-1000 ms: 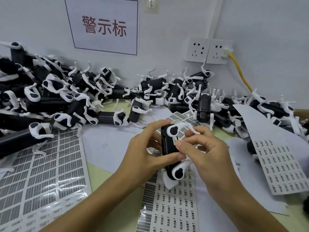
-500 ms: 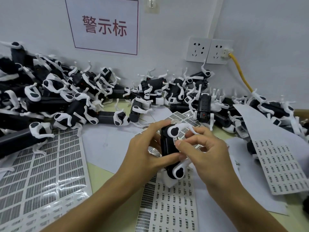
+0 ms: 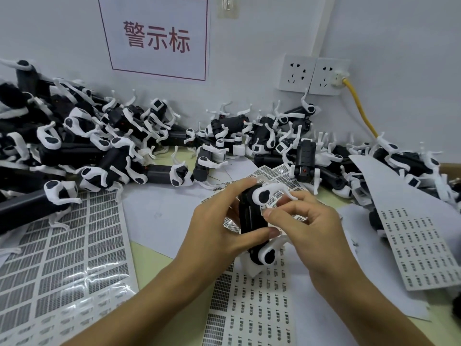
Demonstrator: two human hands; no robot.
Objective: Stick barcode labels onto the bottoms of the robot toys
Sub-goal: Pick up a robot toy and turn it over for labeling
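Head view: my left hand grips the toy, underside exposed; my right hand pinches a label onto it.

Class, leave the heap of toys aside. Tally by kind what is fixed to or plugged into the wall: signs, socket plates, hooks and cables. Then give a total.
sign: 1
socket plates: 2
clear hook: 1
yellow cable: 1
Total: 5
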